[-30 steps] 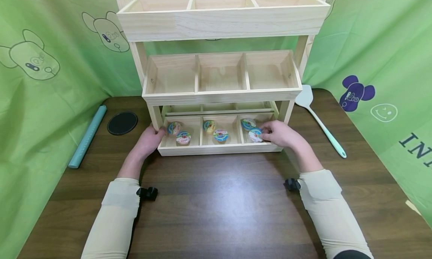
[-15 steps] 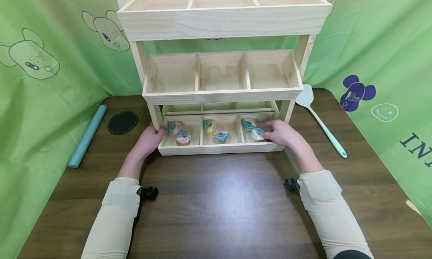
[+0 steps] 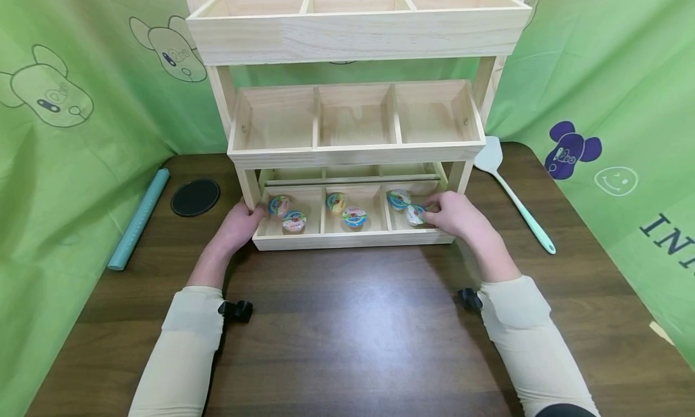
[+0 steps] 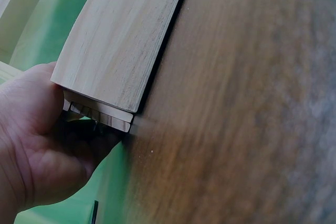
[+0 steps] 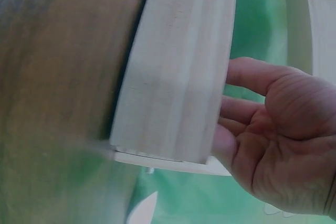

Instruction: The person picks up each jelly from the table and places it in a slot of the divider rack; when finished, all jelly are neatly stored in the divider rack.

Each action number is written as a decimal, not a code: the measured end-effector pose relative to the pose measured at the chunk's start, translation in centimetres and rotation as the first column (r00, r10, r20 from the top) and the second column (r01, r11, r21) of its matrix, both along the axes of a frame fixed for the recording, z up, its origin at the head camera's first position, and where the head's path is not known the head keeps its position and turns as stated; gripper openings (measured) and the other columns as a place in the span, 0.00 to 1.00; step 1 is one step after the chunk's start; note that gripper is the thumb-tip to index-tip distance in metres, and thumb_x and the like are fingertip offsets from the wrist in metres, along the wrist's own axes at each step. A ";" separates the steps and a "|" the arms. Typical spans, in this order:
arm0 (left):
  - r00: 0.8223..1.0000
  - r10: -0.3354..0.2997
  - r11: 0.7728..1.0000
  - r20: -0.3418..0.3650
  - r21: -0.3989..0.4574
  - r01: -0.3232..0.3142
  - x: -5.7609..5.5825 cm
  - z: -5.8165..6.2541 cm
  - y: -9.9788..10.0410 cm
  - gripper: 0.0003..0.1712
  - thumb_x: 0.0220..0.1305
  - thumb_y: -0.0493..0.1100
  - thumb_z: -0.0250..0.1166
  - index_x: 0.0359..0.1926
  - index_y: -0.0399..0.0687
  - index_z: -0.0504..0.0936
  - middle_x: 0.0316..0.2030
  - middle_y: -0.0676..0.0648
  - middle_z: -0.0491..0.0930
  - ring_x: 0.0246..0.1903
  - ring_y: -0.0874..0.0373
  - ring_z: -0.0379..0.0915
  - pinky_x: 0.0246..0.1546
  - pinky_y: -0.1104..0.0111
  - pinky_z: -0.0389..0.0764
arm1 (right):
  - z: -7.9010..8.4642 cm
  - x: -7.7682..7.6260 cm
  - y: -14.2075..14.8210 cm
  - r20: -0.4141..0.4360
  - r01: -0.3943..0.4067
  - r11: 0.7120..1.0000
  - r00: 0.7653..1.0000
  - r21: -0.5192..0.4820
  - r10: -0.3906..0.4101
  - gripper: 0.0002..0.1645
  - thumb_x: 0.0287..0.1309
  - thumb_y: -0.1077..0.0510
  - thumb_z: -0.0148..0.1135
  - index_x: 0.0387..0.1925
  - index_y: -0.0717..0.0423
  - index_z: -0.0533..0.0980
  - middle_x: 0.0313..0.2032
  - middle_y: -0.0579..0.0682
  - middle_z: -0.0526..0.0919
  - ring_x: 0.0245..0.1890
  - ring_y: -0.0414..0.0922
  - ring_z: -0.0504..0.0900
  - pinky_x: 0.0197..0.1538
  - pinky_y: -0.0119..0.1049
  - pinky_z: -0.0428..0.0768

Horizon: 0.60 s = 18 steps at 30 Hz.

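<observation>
Small round foil-lidded cups (image 3: pixel 294 221), like jelly cups, lie two to each compartment in the bottom tray (image 3: pixel 353 241) of a wooden shelf rack. My left hand (image 3: pixel 242 225) grips the tray's left end; in the left wrist view that hand (image 4: pixel 47 140) wraps round the end of the board, with its fingertips hidden behind. My right hand (image 3: pixel 455 215) reaches over the tray's right end, its curled fingers pinching the right edge of the front jelly cup (image 3: pixel 414 215). Another cup (image 3: pixel 399 200) sits right against it. In the right wrist view, the front board (image 5: pixel 173 72) hides the right fingertips.
The middle tray (image 3: pixel 355 154) and top tray (image 3: pixel 358 37) overhang the bottom one. A blue-green roll (image 3: pixel 139 219) and a black disc (image 3: pixel 195 198) lie at left, a spatula (image 3: pixel 516 194) at right. Green printed cloth (image 3: pixel 613 103) hangs around the table (image 3: pixel 347 326).
The front cup in the right compartment has shifted slightly right with my right fingers and turned a little. My left hand keeps its place on the tray's end.
</observation>
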<state>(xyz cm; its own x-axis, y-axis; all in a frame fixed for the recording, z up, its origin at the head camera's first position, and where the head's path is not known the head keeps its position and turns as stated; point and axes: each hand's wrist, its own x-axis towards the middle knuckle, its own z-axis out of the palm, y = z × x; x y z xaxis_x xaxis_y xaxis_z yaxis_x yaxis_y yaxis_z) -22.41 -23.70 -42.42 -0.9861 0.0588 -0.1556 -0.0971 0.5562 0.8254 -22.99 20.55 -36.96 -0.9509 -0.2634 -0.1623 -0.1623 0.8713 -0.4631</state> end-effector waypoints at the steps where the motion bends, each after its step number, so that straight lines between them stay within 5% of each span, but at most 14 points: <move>1: 1.000 0.000 1.000 0.001 -0.001 0.000 0.0 0.0 0.0 0.37 0.77 0.47 0.45 0.75 0.26 0.49 0.65 0.25 0.67 0.64 0.37 0.67 0.66 0.48 0.67 | 0.2 0.1 0.0 -0.008 0.003 1.000 1.000 0.003 -0.003 0.24 0.64 0.55 0.61 0.53 0.70 0.79 0.40 0.60 0.86 0.41 0.54 0.83 0.47 0.51 0.79; 8: 1.000 -0.012 0.999 0.015 -0.034 0.013 0.3 0.5 -0.4 0.38 0.77 0.48 0.45 0.76 0.27 0.49 0.65 0.25 0.67 0.64 0.37 0.67 0.65 0.48 0.68 | 1.6 0.9 -0.2 -0.081 0.001 0.998 0.997 -0.055 -0.005 0.21 0.65 0.56 0.61 0.52 0.68 0.80 0.39 0.58 0.86 0.41 0.53 0.82 0.47 0.49 0.78; 12: 0.996 -0.083 0.994 0.034 -0.075 0.085 0.8 1.5 -0.7 0.39 0.78 0.51 0.45 0.76 0.28 0.48 0.66 0.26 0.67 0.65 0.37 0.66 0.66 0.47 0.67 | 1.8 1.2 -0.4 -0.119 -0.027 0.988 0.993 -0.149 0.009 0.18 0.66 0.57 0.63 0.51 0.65 0.81 0.40 0.56 0.86 0.42 0.51 0.83 0.48 0.47 0.77; 18: 0.980 -0.178 0.945 0.093 -0.261 0.197 1.9 4.1 -1.1 0.41 0.79 0.55 0.47 0.75 0.26 0.49 0.66 0.24 0.65 0.66 0.33 0.64 0.64 0.42 0.66 | 2.1 1.8 -1.3 -0.217 -0.137 0.956 0.973 -0.260 0.080 0.16 0.65 0.57 0.66 0.52 0.60 0.81 0.45 0.54 0.86 0.48 0.49 0.82 0.53 0.51 0.78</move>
